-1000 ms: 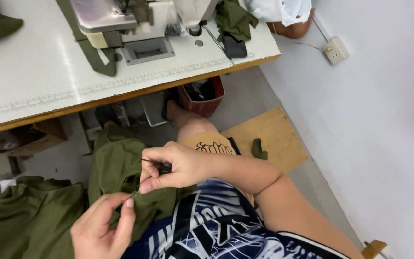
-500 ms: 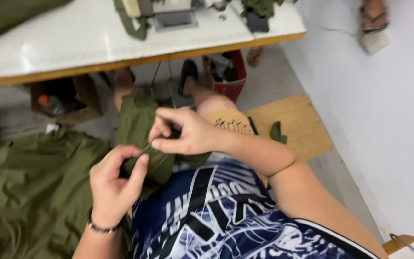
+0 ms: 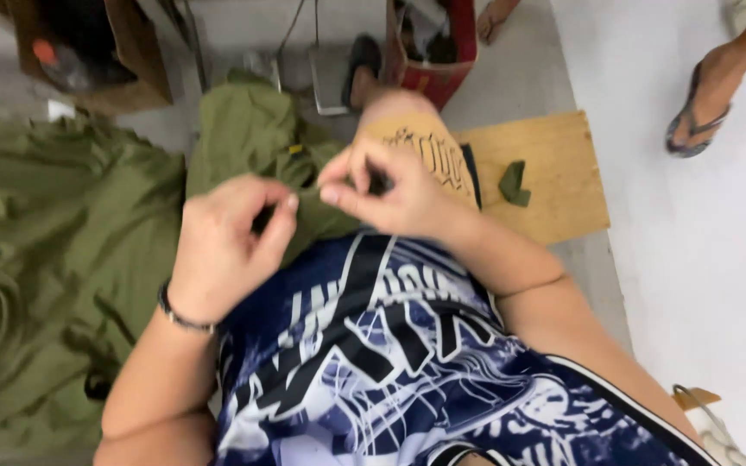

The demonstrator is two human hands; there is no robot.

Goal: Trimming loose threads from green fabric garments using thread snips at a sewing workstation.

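Head view shows an olive-green garment (image 3: 252,129), crumpled and creased, draped over the person's lap and spilling onto the floor at the left. The left hand (image 3: 226,246) pinches a fold of it between thumb and forefinger, while the right hand (image 3: 390,194), just beside it, has its fingertips pressed together on the same edge around something small and dark that is too blurred to tell. Farther off lie a wooden board (image 3: 554,155) bearing a green fabric scrap (image 3: 514,183), a red bin (image 3: 438,52), and another person's sandalled foot (image 3: 705,99).
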